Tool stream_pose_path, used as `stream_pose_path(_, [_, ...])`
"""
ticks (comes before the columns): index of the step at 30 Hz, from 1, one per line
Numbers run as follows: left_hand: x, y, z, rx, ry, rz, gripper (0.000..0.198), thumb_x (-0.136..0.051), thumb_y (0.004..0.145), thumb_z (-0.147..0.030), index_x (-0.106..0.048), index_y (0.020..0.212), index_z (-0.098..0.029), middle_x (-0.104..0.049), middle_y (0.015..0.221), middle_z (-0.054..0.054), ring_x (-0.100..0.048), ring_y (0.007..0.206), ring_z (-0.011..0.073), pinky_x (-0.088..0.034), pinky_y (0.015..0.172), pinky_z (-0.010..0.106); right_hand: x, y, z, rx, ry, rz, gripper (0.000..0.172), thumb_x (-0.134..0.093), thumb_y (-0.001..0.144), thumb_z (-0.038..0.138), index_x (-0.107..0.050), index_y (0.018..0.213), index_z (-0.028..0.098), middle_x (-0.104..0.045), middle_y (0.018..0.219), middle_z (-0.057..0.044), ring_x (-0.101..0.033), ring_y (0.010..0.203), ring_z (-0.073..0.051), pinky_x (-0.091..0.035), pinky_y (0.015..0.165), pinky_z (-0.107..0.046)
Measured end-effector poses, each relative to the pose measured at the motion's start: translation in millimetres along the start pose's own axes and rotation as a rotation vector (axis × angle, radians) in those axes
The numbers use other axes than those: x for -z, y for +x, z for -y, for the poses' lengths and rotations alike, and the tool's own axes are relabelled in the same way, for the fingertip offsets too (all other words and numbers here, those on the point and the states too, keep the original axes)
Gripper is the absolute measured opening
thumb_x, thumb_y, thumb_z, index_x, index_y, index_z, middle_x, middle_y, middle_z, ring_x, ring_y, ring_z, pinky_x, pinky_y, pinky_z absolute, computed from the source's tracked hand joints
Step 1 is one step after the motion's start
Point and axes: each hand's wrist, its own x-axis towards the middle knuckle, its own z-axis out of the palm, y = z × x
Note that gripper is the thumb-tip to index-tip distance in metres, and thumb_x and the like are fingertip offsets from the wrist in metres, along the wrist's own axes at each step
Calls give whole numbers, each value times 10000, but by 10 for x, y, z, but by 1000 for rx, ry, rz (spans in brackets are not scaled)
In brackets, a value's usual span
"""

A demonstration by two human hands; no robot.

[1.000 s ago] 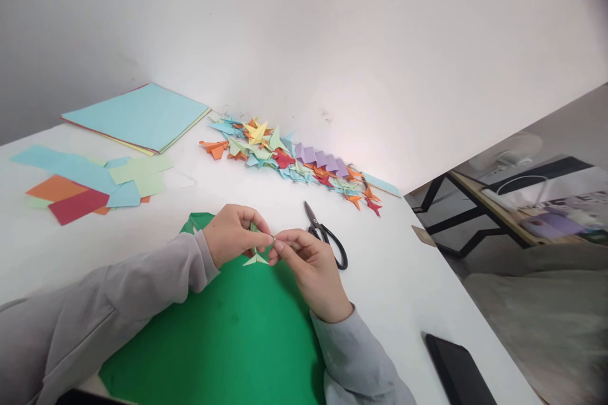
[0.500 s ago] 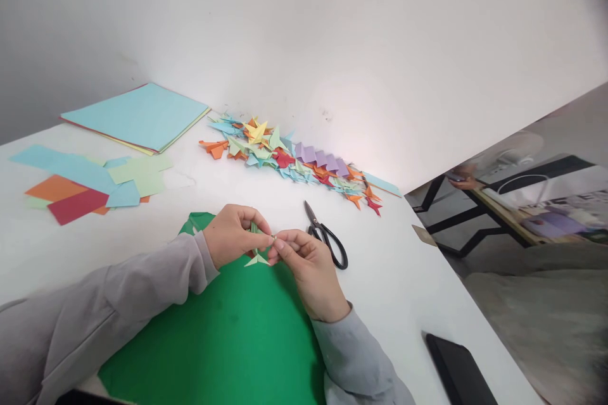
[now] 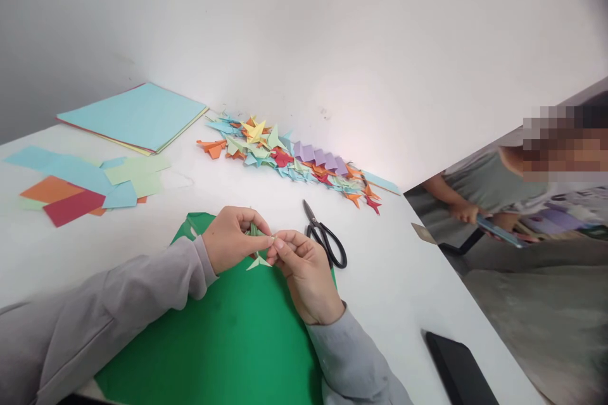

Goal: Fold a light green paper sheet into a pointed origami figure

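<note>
My left hand point(image 3: 235, 239) is closed, its thumb and fingers pinching a small light green folded paper figure point(image 3: 259, 262). A two-pointed end of the figure sticks out below the fingers; the rest is mostly hidden. My right hand point(image 3: 308, 272) is closed too, and its thumb and forefinger pinch the figure's edge against the left fingertips. Both hands are held over a green sheet point(image 3: 209, 348). Black-handled scissors point(image 3: 325, 233) lie just beyond the right hand, blades pointing away.
Colourful folded paper figures point(image 3: 280, 157) are heaped along the wall. Loose paper pieces point(image 3: 76, 205) and a stack of large sheets point(image 3: 135, 115) lie at the left. A black phone-like object point(image 3: 458, 367) rests at the right edge. Beyond it, a person point(image 3: 475, 190) holds a phone.
A person has come into view at the right, holding a phone. My hands keep their pinch on the folded paper with hardly any movement. The view has shifted slightly.
</note>
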Motion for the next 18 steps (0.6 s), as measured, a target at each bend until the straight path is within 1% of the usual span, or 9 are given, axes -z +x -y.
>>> stream_pose_path(5, [-1,1,6,5,-32,6,121,-625,590,-230,-593,654,-132,-529,493,-24,-465,449,80,-389,425,196,-2,-6,24,4,-8,-2,126,-683,679,268,-623,708,161,-618,548,21,-528,497,-93,-429,557,-239])
stream_pose_path(9, [9,8,-9,34,-77,5,120,-622,594,-227,-589,661,-132,-531,500,-22,-488,468,91,-425,451,212,17,-9,61,-13,-15,12,155,-667,693,278,-638,787,158,-636,576,11,-546,497,-98,-441,557,-246])
stream_pose_path(11, [15,9,-20,47,-77,-12,113,-624,588,-224,-584,648,-136,-522,496,-28,-478,458,86,-425,444,209,26,-9,75,14,-82,6,150,-647,713,288,-639,778,154,-639,580,6,-557,500,-102,-445,554,-247])
stream_pose_path(15, [18,9,-20,50,-72,-25,110,-621,581,-228,-579,636,-143,-531,506,-27,-485,451,88,-434,447,218,27,-9,86,128,-292,-22,150,-629,728,303,-622,712,155,-628,562,7,-561,498,-108,-447,539,-245])
stream_pose_path(18, [11,8,-8,26,-73,-26,107,-614,581,-229,-581,636,-143,-530,505,-25,-484,459,92,-438,453,224,23,-7,82,165,-343,-14,150,-611,742,307,-611,718,159,-618,555,14,-555,495,-107,-448,530,-242])
